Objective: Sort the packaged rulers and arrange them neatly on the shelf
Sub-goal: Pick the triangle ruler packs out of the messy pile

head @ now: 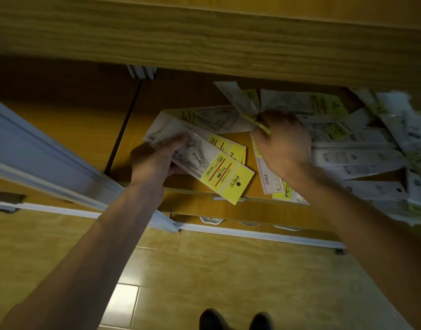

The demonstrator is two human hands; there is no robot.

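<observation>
Wooden shelf (185,115), seen from above. Heap of packaged rulers (361,148) fills its right side, some overhanging the front edge. Left hand (154,160) curled round a small stack of yellow-carded packs (214,167), held just above the board at centre. Right hand (283,144) pinches a blurred pack (242,101) lifted over the heap. Shoes (235,319) on floor tiles below.

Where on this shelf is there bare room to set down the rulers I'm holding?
Bare wood lies left of the left hand, up to the dark divider. The right side is crowded by the loose ruler pile, beyond the right hand.
</observation>
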